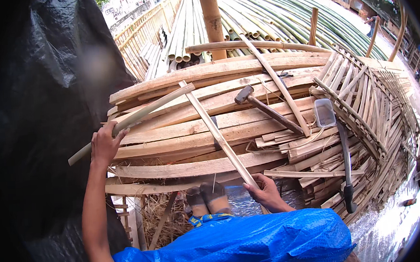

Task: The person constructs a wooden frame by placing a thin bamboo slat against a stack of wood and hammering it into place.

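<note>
My left hand (105,143), at the left end of the plank pile, is closed around a greenish split bamboo piece (156,104), which slants up to the right. Held by its near end in my right hand (270,194) is a pale bamboo slat (220,137), its inner side facing up. The far ends of the two pieces cross or lie close together above the planks (181,134); whether they touch I cannot tell. Between the slat and another long bamboo strip (276,87) lies a hammer (270,110) with a wooden handle.
A machete (346,157) with a dark handle lies at the right, beside a clear plastic tub (324,113). Bundled bamboo slats (359,85) are stacked there. Long green poles (280,13) lie behind an upright post (212,22). Blue tarp (235,241) covers my lap; black sheeting (52,115) hangs left.
</note>
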`<control>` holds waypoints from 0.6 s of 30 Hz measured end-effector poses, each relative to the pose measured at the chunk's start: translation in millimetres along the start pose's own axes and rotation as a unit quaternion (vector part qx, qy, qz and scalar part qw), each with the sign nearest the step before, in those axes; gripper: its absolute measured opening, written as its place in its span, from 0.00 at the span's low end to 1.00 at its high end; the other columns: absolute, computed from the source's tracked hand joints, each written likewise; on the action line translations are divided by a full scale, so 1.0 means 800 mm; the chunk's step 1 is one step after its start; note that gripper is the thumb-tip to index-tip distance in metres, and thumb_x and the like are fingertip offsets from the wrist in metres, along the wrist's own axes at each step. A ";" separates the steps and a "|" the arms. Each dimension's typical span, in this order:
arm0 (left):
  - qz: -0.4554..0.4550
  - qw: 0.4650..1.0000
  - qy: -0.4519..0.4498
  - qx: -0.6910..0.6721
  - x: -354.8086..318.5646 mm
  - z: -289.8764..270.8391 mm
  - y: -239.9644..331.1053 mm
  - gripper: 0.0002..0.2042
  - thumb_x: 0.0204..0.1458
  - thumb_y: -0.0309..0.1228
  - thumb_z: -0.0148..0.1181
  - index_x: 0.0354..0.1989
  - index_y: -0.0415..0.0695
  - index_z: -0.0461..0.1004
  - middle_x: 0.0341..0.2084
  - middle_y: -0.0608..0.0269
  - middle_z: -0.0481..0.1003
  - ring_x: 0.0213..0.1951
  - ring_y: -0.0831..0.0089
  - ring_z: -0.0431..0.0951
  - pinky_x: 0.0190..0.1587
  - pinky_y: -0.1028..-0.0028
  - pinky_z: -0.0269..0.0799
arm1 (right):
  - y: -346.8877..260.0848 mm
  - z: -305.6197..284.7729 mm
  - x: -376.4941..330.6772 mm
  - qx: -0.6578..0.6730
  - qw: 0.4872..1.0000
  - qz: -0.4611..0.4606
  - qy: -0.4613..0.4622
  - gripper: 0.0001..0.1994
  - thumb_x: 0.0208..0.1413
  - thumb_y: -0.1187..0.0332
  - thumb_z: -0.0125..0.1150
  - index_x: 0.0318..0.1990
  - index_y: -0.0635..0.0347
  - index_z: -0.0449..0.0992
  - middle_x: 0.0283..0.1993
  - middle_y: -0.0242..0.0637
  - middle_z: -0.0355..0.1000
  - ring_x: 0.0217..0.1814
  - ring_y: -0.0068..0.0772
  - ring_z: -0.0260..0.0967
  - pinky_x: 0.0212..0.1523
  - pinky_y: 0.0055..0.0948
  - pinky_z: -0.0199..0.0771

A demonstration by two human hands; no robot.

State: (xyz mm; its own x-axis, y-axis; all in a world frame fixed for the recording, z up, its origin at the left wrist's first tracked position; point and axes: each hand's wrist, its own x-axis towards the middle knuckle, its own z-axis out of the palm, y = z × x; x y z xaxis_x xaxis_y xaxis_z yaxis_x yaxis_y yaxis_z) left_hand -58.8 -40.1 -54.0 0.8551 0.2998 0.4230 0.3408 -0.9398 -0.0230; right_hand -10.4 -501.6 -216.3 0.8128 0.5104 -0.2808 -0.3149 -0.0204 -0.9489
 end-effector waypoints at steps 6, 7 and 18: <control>-0.008 0.999 0.018 0.046 -0.006 0.003 -0.019 0.25 0.56 0.53 0.57 0.49 0.44 0.74 0.40 0.57 0.77 0.45 0.58 0.75 0.51 0.56 0.63 | 0.009 -0.002 0.001 0.032 0.999 -0.007 0.031 0.16 0.59 0.67 0.65 0.49 0.68 0.72 0.29 0.27 0.70 0.26 0.13 0.62 0.24 0.17 0.61; -0.017 0.998 0.008 0.058 -0.008 0.004 -0.027 0.24 0.57 0.55 0.55 0.49 0.46 0.74 0.42 0.59 0.77 0.45 0.58 0.76 0.52 0.54 0.61 | 0.014 -0.003 0.001 0.028 0.999 -0.009 0.031 0.16 0.60 0.67 0.65 0.49 0.67 0.72 0.29 0.27 0.70 0.26 0.13 0.62 0.24 0.17 0.60; 0.030 0.990 0.038 0.136 -0.026 0.016 -0.071 0.19 0.57 0.51 0.54 0.37 0.45 0.71 0.31 0.60 0.74 0.39 0.58 0.75 0.39 0.56 0.64 | 0.032 0.003 -0.002 -0.014 0.999 -0.014 0.039 0.16 0.59 0.68 0.65 0.50 0.68 0.72 0.29 0.28 0.71 0.27 0.13 0.62 0.24 0.17 0.61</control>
State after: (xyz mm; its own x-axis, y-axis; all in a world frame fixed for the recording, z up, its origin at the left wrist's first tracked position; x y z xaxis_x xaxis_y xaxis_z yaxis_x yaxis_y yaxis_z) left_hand -91.2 9.5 -73.4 0.8486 0.2212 0.4806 0.3912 -0.8739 -0.2886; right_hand -21.3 -501.2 -239.9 0.8570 0.4426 -0.2639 -0.2793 -0.0316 -0.9597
